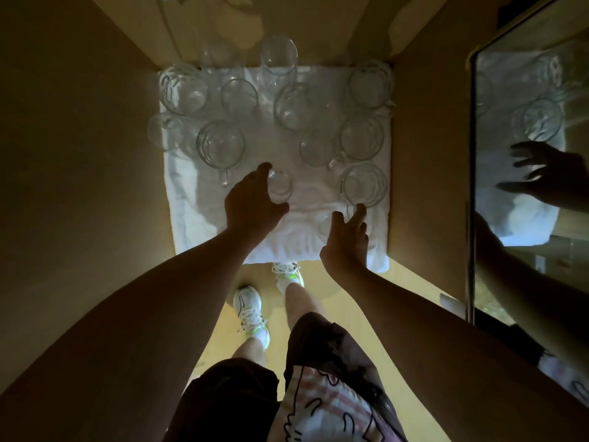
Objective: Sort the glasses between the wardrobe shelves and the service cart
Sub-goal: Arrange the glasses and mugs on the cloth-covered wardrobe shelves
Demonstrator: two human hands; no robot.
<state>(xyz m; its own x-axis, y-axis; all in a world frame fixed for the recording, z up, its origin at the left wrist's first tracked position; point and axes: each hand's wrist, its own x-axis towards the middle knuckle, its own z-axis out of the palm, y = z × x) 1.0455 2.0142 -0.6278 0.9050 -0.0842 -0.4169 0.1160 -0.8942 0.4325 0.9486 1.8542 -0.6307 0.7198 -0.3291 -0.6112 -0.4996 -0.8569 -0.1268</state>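
Left hand (251,202) grips small glass (279,185) near white towel (191,202) centre. Right hand (345,237) open, fingers spread, fingertips at handled mug (363,185) near towel's right edge.

Both arms reach forward toward twelve o'clock, hands apart.

The left hand (251,202) has its thumb and fingers curled round a small glass (279,185). The right hand (345,239), at its four o'clock, holds nothing, fingers spread and loosely bent, pointing to one o'clock.
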